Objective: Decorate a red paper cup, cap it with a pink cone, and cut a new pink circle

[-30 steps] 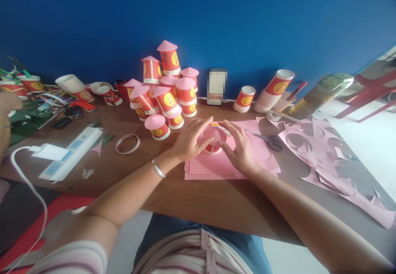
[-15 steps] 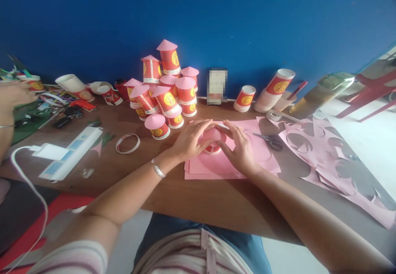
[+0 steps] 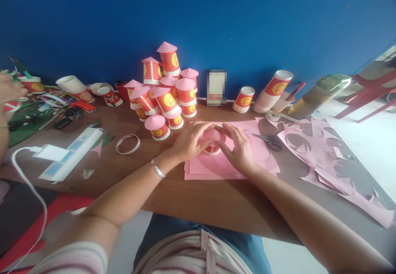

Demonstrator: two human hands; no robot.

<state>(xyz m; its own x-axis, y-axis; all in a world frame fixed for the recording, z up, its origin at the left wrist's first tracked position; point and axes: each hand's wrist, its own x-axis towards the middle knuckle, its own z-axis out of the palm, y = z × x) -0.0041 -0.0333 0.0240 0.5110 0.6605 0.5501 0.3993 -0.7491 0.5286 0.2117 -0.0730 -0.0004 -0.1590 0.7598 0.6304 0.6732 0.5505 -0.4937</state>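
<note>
Co-worker: while a hand [image 3: 11, 87] is raised over clutter at the far left, its grip cannot be made out.
Strip: glossy white plastic, long and boxy, with a charger [image 3: 55, 152] plugged in.
Ring [image 3: 127, 144]: thin, pale and round, lying flat on brown wood-grain.
Capped cups [image 3: 168, 101]: red printed paper, stacked in tiers under smooth pink points; these look done.
Left hand [image 3: 192, 139]: thumb at the near edge of the cone [image 3: 213, 134], fingers curled round the far side, apparently gripping it.
Cup [image 3: 212, 150]: between both hands, upright on the pink sheets [image 3: 229, 172], the cone over its top; it looks nearly complete, though whether the cone is fixed cannot be told.
Right hand [image 3: 236, 144]: mirrors the left, thumb and fingers curved about the cone.
Bare cup [image 3: 244, 100]: no cone, so seemingly unfinished, as is the leaning stack [image 3: 272, 90].
Scissors [image 3: 269, 142]: dark-handled, beside the sheets.
Scraps [image 3: 328, 150]: thin, curling pink paper, with rounded cut-outs.
</note>
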